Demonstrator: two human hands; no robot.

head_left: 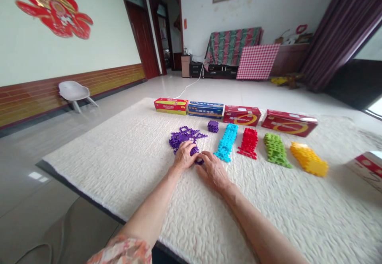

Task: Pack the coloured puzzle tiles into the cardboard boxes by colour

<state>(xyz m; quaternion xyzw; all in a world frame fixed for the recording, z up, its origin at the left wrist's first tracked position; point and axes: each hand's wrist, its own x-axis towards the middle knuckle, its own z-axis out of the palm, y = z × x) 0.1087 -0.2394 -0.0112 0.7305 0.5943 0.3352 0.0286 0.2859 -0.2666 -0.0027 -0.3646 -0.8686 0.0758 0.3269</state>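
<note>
A loose pile of purple interlocking plastic pieces (182, 137) lies on the cream quilted cover. My left hand (185, 155) is at the pile's near edge, its fingers curled down over purple pieces there. Close beside it, my right hand (214, 170) has thumb and fingers closed at a purple piece (199, 161) between the two hands; the fingertips partly hide it. Just behind the hands stands a small neat purple stack (213, 126). To the right lie rows of stacked pieces in blue (227, 141), red (248, 142), green (275, 149) and yellow (309, 159).
Along the back of the cover (104, 168) stand a red-yellow box (171, 106), a blue box (205, 110) and two dark red boxes (241, 115). Another red-white box (368, 168) is at the right edge. A pale chair (74, 91) stands on the tiled floor.
</note>
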